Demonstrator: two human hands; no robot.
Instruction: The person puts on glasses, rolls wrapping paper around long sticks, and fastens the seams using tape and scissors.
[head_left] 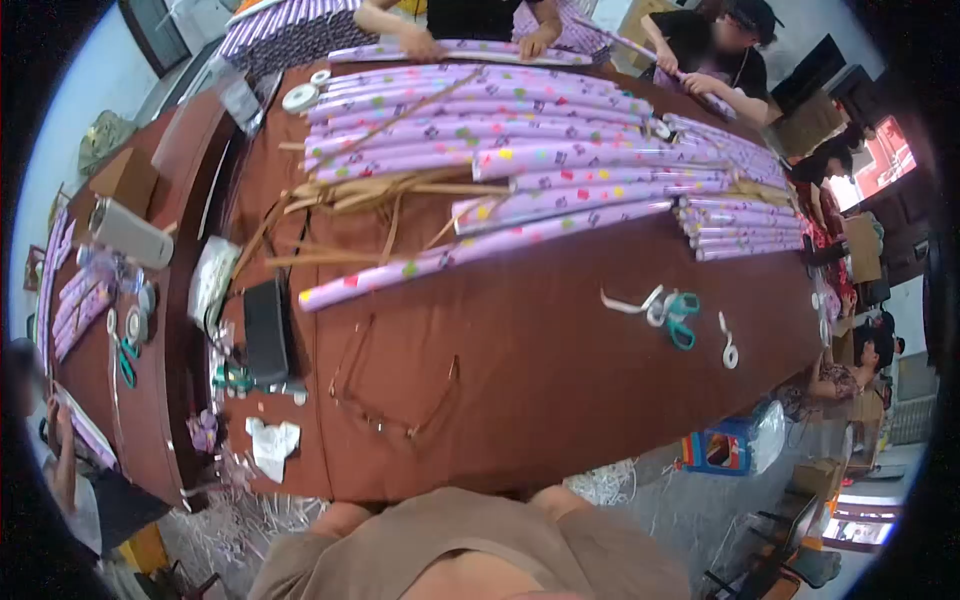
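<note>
The wearer's brown clothing [470, 530] fills the space at the near edge of the brown tabletop [540, 400], while the left hand and right hand are out of sight, so whether either is grasping anything I cannot tell. Nearest that edge, left of the middle, lie a pair of eyeglasses [412, 432] with the temples unfolded and, closer to the near left corner, a crumpled white tissue [272, 447]. A black case [266, 330] rests by the left edge. The pile of purple patterned tubes [420, 105] spreads across the far half of the tabletop, with brown strips [370, 195] lying at its left side and 1 loose tube [480, 252] slanting in front, its left end nearer the wearer. Toward the right edge is a smaller bundle of tubes [745, 228]; nearer the wearer than this, green-handled scissors [682, 325] lie against a white tape roll with a loose tail, and a second tape roll [730, 356] sits just beside them. At the far edge, a co-worker in black has 2 hands [420, 45] on a tube [475, 50]; near the far right corner, a person in a black cap [752, 18] holds another tube.
</note>
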